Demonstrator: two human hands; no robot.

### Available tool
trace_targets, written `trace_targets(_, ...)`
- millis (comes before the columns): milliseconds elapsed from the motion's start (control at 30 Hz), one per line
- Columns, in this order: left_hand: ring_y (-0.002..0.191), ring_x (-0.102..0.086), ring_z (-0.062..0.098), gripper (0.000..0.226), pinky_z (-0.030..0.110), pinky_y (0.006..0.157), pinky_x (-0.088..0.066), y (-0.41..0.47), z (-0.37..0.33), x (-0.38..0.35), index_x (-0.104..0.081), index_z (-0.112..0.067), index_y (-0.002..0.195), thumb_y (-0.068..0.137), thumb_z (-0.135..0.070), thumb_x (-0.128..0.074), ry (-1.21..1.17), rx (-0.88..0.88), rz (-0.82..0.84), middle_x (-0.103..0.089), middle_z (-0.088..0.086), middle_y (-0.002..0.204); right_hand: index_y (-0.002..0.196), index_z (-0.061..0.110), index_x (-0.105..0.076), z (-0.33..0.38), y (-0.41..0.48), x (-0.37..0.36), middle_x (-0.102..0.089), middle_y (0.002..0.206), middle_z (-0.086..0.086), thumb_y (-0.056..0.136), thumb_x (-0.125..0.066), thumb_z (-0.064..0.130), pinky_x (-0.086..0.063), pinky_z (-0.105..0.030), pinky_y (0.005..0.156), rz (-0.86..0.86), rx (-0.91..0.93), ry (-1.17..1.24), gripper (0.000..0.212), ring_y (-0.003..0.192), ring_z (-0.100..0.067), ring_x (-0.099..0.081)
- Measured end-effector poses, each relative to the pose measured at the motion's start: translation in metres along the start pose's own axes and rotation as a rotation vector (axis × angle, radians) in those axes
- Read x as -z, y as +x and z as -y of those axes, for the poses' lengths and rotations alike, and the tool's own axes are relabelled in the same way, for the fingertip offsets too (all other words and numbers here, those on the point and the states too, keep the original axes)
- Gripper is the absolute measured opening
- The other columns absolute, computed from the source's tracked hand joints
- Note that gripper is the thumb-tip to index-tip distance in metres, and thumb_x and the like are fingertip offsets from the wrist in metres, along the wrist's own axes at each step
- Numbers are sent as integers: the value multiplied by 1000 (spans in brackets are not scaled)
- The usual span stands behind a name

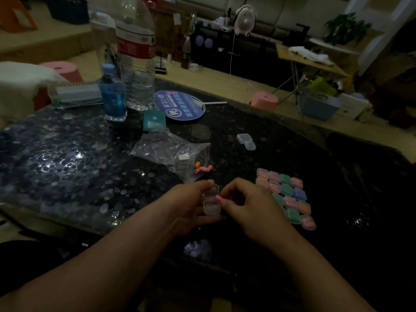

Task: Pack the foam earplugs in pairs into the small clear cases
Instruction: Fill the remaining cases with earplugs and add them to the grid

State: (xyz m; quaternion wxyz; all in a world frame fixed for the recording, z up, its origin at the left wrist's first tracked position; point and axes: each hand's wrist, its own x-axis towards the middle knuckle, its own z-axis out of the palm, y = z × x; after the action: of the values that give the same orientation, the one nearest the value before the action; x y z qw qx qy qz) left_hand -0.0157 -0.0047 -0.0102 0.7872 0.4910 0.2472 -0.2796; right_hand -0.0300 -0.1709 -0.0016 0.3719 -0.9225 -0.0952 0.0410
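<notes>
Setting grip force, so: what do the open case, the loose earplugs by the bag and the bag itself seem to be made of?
Open case: hard clear plastic, glossy; it is see-through and keeps crisp boxy edges. Loose earplugs: probably soft foam, matte; pink and orange with no shine, though dim light limits this. Bag: thin clear plastic film; crinkled, with glints.

Very dim, underexposed. Small glare spots on the dark table, left of the plastic bag. Soft focus, wide-angle bending at edges.
</notes>
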Motion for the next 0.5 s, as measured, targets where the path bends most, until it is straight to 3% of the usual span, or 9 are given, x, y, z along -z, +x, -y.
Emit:
trace_targets(167,62,-69,17,19,33,61,-61,-2,-5,-4,-67,-13,103,102,-29,-56,15,-2,19,-71,7,85,94,34,-70,-7,5,-4,-68,94,14,94,-77,31,-52,-24,75,3,69,-118,8,87,1,-63)
trace_targets(333,72,-61,17,20,45,96,-56,-2,-4,-3,-67,-13,112,102,-28,-57,6,-3,22,-66,11,105,97,33,-72,-9,12,-11,-57,94,12,93,-76,35,-50,-31,77,15,128,-213,5,88,-1,-58)
trace_targets(500,73,-61,17,20,39,83,-58,1,-2,0,-67,-14,114,102,-27,-57,0,-12,17,-68,10,105,103,30,-72,-9,14,-18,-57,94,12,94,-76,37,-51,-33,77,2,139,-208,12,87,-3,-58)
